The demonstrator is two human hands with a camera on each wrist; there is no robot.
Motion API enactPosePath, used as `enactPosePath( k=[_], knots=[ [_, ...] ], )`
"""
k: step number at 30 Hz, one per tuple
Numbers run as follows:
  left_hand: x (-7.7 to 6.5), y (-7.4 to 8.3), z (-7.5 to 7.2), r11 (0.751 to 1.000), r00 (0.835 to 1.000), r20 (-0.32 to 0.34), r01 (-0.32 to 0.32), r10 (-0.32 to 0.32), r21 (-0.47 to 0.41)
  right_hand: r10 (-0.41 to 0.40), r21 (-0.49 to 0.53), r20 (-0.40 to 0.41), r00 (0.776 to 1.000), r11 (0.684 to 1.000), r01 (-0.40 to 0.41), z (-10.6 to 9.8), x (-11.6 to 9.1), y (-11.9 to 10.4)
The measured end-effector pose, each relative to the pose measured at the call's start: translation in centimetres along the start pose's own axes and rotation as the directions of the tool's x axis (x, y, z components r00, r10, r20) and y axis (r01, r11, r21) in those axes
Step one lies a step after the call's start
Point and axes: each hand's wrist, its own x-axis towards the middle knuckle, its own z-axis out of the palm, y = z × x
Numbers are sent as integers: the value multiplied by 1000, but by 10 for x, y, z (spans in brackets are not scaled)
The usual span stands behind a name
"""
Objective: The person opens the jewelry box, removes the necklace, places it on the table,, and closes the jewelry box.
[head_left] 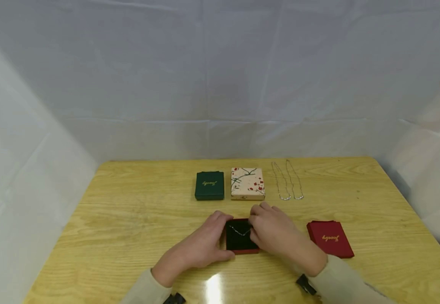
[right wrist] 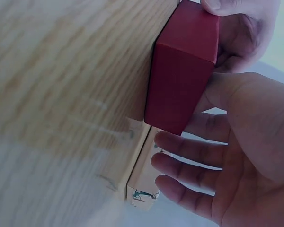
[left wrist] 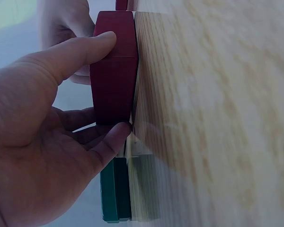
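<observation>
An open red jewelry box (head_left: 243,252) with a black insert sits in front of me. A silver necklace (head_left: 239,232) lies curved across the insert. My left hand (head_left: 207,244) grips the box from the left, thumb (left wrist: 104,46) on the near wall and fingers round the far corner. The right hand (head_left: 273,228) bends over the right rim, its thumb and index finger inside beside the necklace's right end. Those fingertips are hidden, so I cannot tell whether they pinch the chain. In the right wrist view, its other fingers (right wrist: 189,150) extend beyond the red box (right wrist: 177,87).
A red lid (head_left: 331,239) with gold lettering lies to the right. Behind stand a green jewelry box (head_left: 209,185) and a cream floral box (head_left: 247,184). Two more silver necklaces (head_left: 285,197) are laid out at the back right. White sheeting (head_left: 204,84) surrounds the wooden table (head_left: 136,211).
</observation>
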Motion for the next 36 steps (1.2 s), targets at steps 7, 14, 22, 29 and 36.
enactPosePath(
  k=[7,14,22,29,36],
  knots=[
    [-1,1,0,1000,1000,6,12,-12,-2,46,51,1,999,998,-46,2,4,-2],
    [0,1,0,1000,1000,3,10,-10,-2,41,67,-14,999,997,-40,4,6,-1],
    [0,1,0,1000,1000,0,-9,9,-2,-1,67,-61,998,998,5,4,6,4],
    [0,1,0,1000,1000,2,-3,3,7,-89,45,-167,982,994,98,2,4,8],
    [0,0,0,1000,1000,7,12,-12,5,-134,64,-211,968,987,150,0,0,11]
  ],
)
